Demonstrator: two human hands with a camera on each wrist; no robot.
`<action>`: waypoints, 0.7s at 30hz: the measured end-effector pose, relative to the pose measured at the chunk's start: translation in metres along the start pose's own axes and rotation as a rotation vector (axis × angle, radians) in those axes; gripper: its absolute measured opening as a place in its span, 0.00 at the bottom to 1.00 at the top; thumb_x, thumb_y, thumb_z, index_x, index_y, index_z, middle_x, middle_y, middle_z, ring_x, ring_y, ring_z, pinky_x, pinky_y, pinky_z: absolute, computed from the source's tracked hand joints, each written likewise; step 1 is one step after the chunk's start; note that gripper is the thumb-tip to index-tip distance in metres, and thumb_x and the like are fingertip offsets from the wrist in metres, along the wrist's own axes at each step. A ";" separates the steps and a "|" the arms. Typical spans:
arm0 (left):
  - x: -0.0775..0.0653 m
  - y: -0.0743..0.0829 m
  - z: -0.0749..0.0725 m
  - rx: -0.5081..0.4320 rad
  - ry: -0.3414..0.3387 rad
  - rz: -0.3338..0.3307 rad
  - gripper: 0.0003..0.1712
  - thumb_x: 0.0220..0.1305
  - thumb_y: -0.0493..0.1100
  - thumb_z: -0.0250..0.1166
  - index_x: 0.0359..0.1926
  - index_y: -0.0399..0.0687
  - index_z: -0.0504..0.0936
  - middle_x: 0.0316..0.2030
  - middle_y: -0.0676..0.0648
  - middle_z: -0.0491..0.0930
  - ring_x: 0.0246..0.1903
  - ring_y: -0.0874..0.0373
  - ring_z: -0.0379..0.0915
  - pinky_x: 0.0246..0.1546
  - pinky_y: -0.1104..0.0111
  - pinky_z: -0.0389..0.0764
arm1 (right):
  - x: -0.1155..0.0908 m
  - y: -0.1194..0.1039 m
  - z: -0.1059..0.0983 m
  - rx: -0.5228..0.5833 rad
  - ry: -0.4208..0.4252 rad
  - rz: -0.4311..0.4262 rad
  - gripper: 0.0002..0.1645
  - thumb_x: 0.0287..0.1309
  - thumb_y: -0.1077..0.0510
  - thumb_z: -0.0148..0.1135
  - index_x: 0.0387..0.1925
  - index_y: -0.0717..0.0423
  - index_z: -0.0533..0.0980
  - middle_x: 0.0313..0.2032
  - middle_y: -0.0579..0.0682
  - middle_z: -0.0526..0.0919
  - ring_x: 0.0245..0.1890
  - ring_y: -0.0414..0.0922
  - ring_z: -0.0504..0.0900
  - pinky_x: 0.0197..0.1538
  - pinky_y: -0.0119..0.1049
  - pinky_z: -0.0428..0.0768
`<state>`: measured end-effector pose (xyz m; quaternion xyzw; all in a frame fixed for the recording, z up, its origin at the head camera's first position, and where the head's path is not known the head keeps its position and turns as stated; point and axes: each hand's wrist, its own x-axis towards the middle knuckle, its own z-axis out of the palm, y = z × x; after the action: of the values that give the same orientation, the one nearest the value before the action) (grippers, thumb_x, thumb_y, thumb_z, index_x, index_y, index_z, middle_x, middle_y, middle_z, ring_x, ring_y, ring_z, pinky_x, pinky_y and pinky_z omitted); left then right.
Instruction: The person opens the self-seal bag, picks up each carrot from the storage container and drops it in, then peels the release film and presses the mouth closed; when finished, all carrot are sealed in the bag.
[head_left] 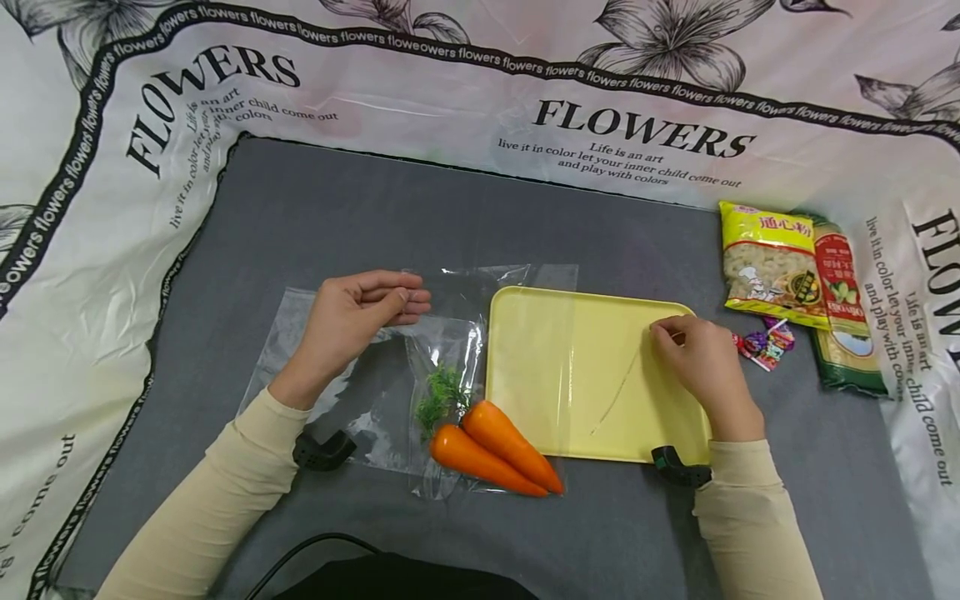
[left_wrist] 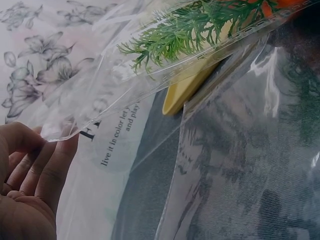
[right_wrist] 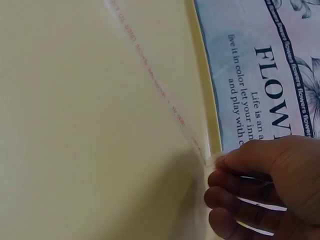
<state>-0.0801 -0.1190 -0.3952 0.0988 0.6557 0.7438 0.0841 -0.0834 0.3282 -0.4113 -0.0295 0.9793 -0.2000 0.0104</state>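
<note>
While the left hand (head_left: 348, 318) pinches the edge of a clear plastic bag (head_left: 468, 346) lying between both hands and apparently holding two leafy-topped orange carrots (head_left: 508, 437), the right hand (head_left: 708, 362) pinches a thin, translucent, red-lettered strip (right_wrist: 159, 92) slanting from that hand leftward over the yellow rectangular tray (head_left: 637, 429), toward its near edge.

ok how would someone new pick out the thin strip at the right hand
Start from the yellow tray on the grey tabletop. Over its right part, find the right hand; the translucent strip trails down-left from it in the head view. Unlike the broad clear plastic further left, it is narrow with tiny red lettering.
</note>
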 end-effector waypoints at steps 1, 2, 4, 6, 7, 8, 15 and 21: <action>0.000 0.000 0.000 0.000 -0.001 -0.001 0.17 0.65 0.36 0.61 0.52 0.30 0.77 0.44 0.37 0.82 0.43 0.47 0.80 0.43 0.60 0.81 | -0.001 -0.001 0.000 -0.002 0.013 -0.001 0.14 0.63 0.54 0.58 0.39 0.61 0.82 0.36 0.58 0.84 0.31 0.51 0.78 0.35 0.45 0.74; 0.000 0.000 0.000 -0.001 -0.001 -0.002 0.17 0.65 0.36 0.61 0.52 0.31 0.77 0.44 0.37 0.81 0.44 0.47 0.80 0.43 0.60 0.81 | -0.001 -0.001 -0.001 -0.002 0.025 -0.001 0.13 0.62 0.55 0.59 0.40 0.61 0.82 0.36 0.58 0.84 0.32 0.51 0.78 0.35 0.45 0.74; -0.001 0.001 0.001 -0.003 -0.002 -0.001 0.17 0.65 0.36 0.61 0.52 0.30 0.77 0.44 0.37 0.81 0.44 0.47 0.80 0.43 0.60 0.81 | -0.002 -0.002 -0.003 -0.006 0.044 0.002 0.12 0.61 0.57 0.60 0.39 0.61 0.82 0.35 0.58 0.84 0.31 0.52 0.78 0.34 0.45 0.74; -0.001 0.001 0.001 -0.006 -0.002 -0.001 0.17 0.65 0.36 0.61 0.52 0.30 0.77 0.44 0.37 0.81 0.44 0.47 0.80 0.43 0.60 0.81 | -0.002 -0.001 -0.005 -0.014 0.055 0.007 0.11 0.61 0.59 0.60 0.40 0.61 0.82 0.34 0.59 0.83 0.30 0.52 0.78 0.33 0.45 0.74; -0.001 0.002 0.001 -0.010 -0.002 -0.002 0.17 0.64 0.36 0.61 0.52 0.30 0.77 0.44 0.36 0.81 0.44 0.47 0.80 0.43 0.60 0.81 | -0.002 -0.001 -0.006 -0.021 0.062 0.011 0.11 0.60 0.59 0.60 0.40 0.62 0.82 0.34 0.59 0.83 0.30 0.52 0.78 0.33 0.45 0.73; -0.001 0.002 0.001 -0.012 -0.002 -0.003 0.17 0.64 0.36 0.61 0.52 0.30 0.77 0.44 0.36 0.81 0.44 0.47 0.80 0.43 0.60 0.81 | -0.002 0.000 -0.007 -0.026 0.071 0.018 0.11 0.60 0.59 0.61 0.40 0.62 0.82 0.33 0.59 0.83 0.30 0.52 0.79 0.33 0.44 0.73; -0.001 0.002 0.001 -0.014 -0.001 -0.004 0.17 0.64 0.36 0.61 0.52 0.33 0.78 0.44 0.37 0.81 0.44 0.47 0.80 0.43 0.60 0.81 | -0.004 0.006 -0.011 -0.063 0.133 0.101 0.10 0.58 0.57 0.64 0.34 0.61 0.81 0.28 0.57 0.82 0.25 0.51 0.77 0.28 0.42 0.72; -0.001 0.002 0.001 -0.006 0.000 -0.002 0.17 0.64 0.36 0.61 0.52 0.32 0.78 0.44 0.37 0.81 0.44 0.47 0.80 0.43 0.60 0.81 | -0.008 0.006 -0.019 -0.084 0.046 0.175 0.15 0.57 0.49 0.65 0.31 0.58 0.77 0.26 0.55 0.80 0.24 0.50 0.73 0.24 0.39 0.67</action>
<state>-0.0784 -0.1183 -0.3933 0.0981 0.6537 0.7455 0.0852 -0.0765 0.3418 -0.3965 0.0601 0.9856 -0.1580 0.0039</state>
